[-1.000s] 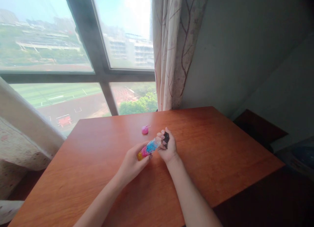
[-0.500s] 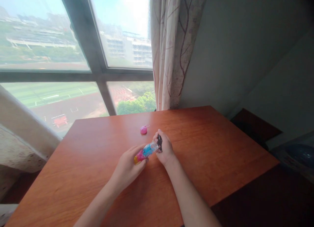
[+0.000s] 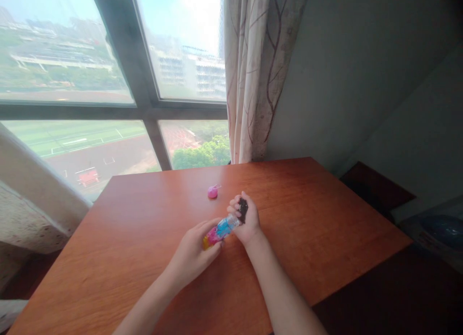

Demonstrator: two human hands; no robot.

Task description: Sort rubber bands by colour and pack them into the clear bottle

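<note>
My left hand (image 3: 193, 250) is closed around the lower end of a small clear bottle (image 3: 220, 230) with yellow, pink and blue layers inside. The bottle is tilted, its mouth toward my right hand (image 3: 245, 221). My right hand is cupped, palm up, with a small pile of black bits (image 3: 243, 208) in it, right at the bottle's mouth. Both hands hover just above the wooden table (image 3: 307, 238). A small pink cap (image 3: 212, 192) with a thin loop lies on the table a little beyond my hands.
A large window (image 3: 108, 74) runs along the table's far edge, with a patterned curtain (image 3: 256, 69) at its right. A grey wall stands behind the right side. A dark low piece of furniture (image 3: 376, 188) sits off the table's right corner.
The bottle and both hands have shifted slightly right and back toward me. More black bits show in my right palm than half a second ago.
</note>
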